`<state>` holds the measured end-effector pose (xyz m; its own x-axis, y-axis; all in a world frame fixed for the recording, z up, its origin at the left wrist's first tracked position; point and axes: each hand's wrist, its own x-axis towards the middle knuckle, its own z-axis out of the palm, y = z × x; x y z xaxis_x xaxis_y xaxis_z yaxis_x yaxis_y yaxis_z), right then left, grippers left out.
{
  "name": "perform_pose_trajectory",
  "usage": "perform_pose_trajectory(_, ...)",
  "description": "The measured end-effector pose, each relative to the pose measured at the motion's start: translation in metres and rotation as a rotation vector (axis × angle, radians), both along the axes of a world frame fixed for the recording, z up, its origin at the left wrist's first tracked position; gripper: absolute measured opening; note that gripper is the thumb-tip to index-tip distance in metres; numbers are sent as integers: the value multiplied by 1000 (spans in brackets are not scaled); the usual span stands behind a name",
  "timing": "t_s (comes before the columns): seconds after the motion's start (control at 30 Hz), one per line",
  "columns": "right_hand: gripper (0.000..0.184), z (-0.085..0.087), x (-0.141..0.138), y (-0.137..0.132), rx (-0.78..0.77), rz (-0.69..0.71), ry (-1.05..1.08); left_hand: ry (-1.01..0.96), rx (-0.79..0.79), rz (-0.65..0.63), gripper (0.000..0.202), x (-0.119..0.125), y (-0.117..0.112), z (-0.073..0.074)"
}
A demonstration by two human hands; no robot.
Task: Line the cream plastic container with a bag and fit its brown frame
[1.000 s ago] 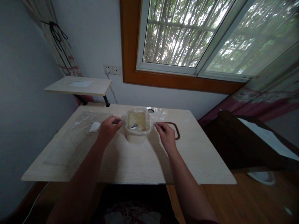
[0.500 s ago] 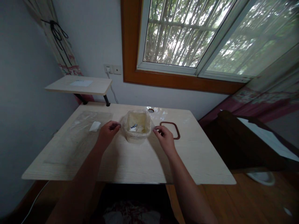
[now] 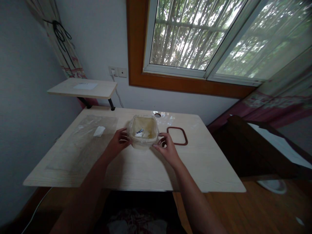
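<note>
A small squarish trash bin (image 3: pixel 143 147) stands on the table, lined with a clear plastic bag (image 3: pixel 144 140) that is folded down over its rim. Crumpled white and bluish scraps (image 3: pixel 139 132) lie inside it. My left hand (image 3: pixel 119 140) is at the bin's left side, fingers curled against the bag. On the opposite side, my right hand (image 3: pixel 167 147) has its thumb at the front corner and its fingers bent on the bag's edge. Just right of that hand, a reddish-brown rounded-square ring (image 3: pixel 186 138) lies flat.
A flat clear plastic sheet (image 3: pixel 73 146) covers the table's left part, with a small white packet (image 3: pixel 99 131) on it. A raised shelf (image 3: pixel 104 92) with a paper label stands at the back left. Behind the bin is a cable hole (image 3: pixel 157 115) in the table (image 3: pixel 207 162).
Both hands have moved inward to the bin's sides. The bag's edges, stretched out sideways before, now lie closer around the bin.
</note>
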<state>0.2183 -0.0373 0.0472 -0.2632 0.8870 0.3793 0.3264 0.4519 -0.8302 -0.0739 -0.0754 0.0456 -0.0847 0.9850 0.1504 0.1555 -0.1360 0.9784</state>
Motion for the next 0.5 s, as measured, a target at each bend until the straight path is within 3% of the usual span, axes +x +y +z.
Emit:
perform_pose_trajectory(0.2, 33, 4, -9, -2, 73, 41, 4, 69, -86, 127, 43, 6, 0, 8)
perform_pose_trajectory(0.37, 9, 6, -9, -1, 134, 30, 4, 77, -116, 172, 35, 7, -4, 18)
perform_pose_trajectory(0.5, 4, 10, -8, -3, 167, 30, 24, 64, -94, 192, 32, 5, -6, 23)
